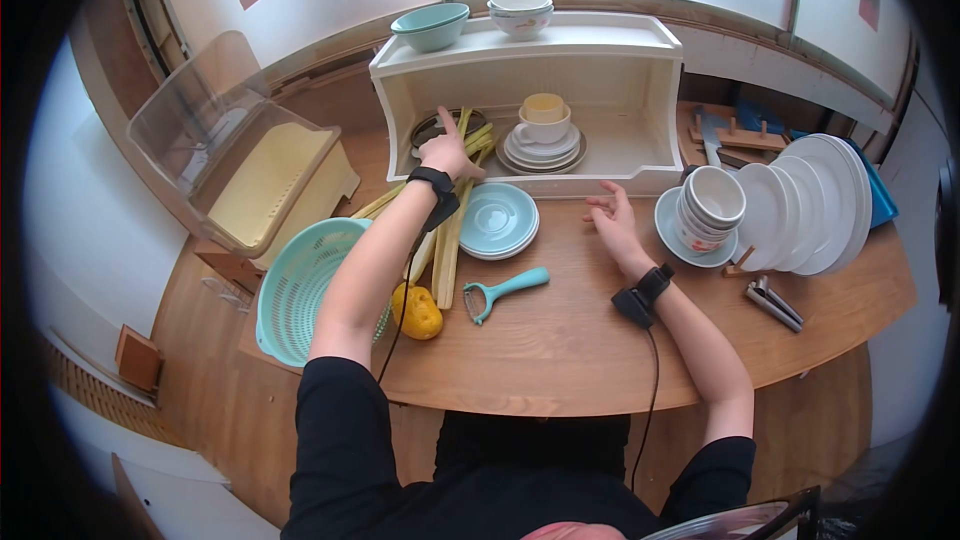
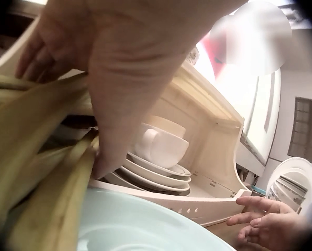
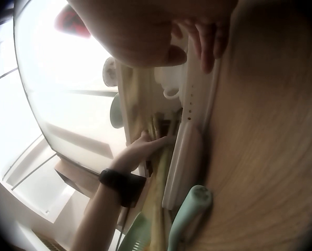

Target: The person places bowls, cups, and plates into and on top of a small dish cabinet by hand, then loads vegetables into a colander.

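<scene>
The pale green stalks (image 1: 449, 255) lie right under the left hand (image 1: 443, 152), slanting from inside the left end of the white shelf unit (image 1: 630, 110) down onto the table. Their lower ends sit near a lumpy yellow thing (image 1: 418, 315), with the light blue plates (image 1: 498, 210) just right of them. The right hand (image 1: 613, 222) is well apart from the bundle, near the shelf's front edge, loose-fingered and holding nothing.

As for the left one, index finger and thumb look spread wide, with the thumb coming down on the plate side in the left wrist view. Honestly can't tell if it's really gripping the stalks or just resting over them, since the palm blocks most of the contact and the other fingers are partly tucked out of sight.

Other murky bits: a dark round thing (image 1: 428, 130) in the shelf is half covered by that hand, so no clue what it is. The forearm hides part of the turquoise colander (image 1: 305, 290). The left wrist view cuts off the stalks at its edge, and the right wrist view is pretty blurry, with the peeler (image 1: 520, 282) only partly showing at the bottom.
</scene>
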The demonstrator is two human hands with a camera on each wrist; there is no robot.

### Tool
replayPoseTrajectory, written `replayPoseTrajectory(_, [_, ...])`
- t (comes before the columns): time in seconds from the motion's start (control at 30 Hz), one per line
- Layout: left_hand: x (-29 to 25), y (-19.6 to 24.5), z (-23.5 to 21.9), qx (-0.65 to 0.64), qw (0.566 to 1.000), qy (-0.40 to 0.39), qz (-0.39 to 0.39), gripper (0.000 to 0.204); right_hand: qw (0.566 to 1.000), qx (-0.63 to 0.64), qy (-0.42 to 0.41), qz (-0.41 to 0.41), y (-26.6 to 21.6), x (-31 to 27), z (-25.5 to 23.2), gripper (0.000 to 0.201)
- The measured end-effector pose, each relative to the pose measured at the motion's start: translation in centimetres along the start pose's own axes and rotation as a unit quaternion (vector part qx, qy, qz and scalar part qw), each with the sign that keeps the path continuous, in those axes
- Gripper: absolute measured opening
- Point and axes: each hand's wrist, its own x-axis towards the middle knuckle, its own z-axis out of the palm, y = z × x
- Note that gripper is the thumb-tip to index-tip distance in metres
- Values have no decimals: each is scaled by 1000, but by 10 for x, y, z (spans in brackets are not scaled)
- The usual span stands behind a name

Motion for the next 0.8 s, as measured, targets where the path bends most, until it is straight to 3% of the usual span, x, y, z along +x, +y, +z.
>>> replayPoseTrajectory(0.43, [16,-28,10,-145,989,-41,5,147,1000,8,0,17,6,2,-2,55])
replayPoseTrajectory(0.8, [8,-31,2,-135,988,-62,43,135,1000,9,4,20,9,4,-4,56])
